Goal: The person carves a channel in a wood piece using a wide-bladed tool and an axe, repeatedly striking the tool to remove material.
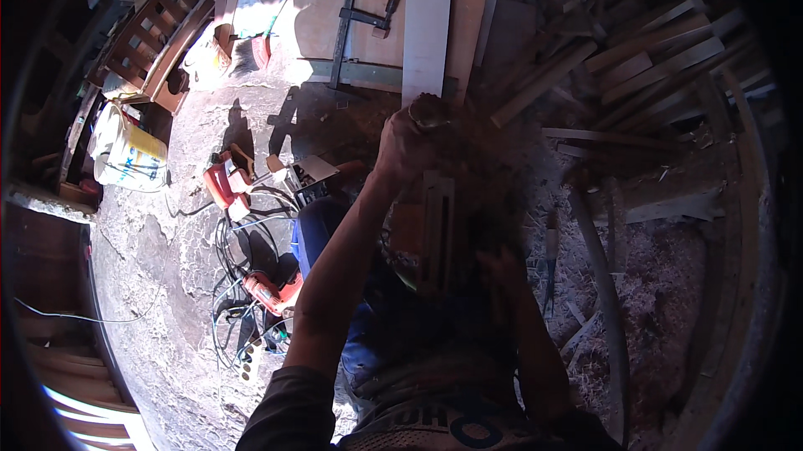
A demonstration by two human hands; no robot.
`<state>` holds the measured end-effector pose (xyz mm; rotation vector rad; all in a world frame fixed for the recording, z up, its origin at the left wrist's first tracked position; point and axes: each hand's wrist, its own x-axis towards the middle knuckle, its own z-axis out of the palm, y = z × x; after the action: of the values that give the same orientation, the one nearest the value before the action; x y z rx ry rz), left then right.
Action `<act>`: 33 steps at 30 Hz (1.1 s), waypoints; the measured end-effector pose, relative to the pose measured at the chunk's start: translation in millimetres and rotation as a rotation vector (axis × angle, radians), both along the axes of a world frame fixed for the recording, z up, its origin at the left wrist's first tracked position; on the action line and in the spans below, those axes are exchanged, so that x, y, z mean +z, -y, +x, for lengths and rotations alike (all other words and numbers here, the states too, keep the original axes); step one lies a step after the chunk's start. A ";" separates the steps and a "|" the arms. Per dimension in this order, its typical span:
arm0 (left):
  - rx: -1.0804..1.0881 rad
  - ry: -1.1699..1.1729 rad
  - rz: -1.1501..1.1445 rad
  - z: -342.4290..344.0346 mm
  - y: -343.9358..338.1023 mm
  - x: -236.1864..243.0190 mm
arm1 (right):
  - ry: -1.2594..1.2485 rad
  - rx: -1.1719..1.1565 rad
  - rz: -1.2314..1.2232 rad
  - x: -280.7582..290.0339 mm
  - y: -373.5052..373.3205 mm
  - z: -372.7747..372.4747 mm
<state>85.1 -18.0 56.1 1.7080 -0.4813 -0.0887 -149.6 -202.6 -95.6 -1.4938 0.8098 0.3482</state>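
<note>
My left hand [400, 143] is closed at the top centre, around a dark, rough-topped object [432, 110] that I cannot make out. It is at the lower end of a long pale board [425, 24]. Below it, between my arms, lies a narrow slotted wooden piece [437, 229] in shadow, over my blue-clad lap. My right hand [502, 267] is low beside that piece on the right, too dark to show whether its fingers grip anything.
Red power tools [266, 292] with tangled cables and another red tool [227, 183] lie left of me. A white bucket [134, 158] stands near slatted woodwork [159, 45]. A metal clamp [368, 17] rests on panels ahead. Loose offcuts [636, 66] pile up at the right.
</note>
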 end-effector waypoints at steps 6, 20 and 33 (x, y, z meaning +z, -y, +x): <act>-0.010 -0.021 -0.375 -12.3 2.7 -1.3 | 0.132 0.018 -0.041 -26.6 -18.6 -14.0; 0.024 0.060 -0.221 -15.2 23.6 -24.3 | 0.021 0.034 0.075 -25.1 -13.7 -15.1; 0.073 0.092 -0.277 7.1 29.3 -43.3 | 0.000 0.022 0.100 -21.4 -13.3 -13.5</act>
<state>92.2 -47.3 12.8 1.4602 -0.4755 0.1061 -163.1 -189.2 -117.0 -1.4100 0.7654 0.3995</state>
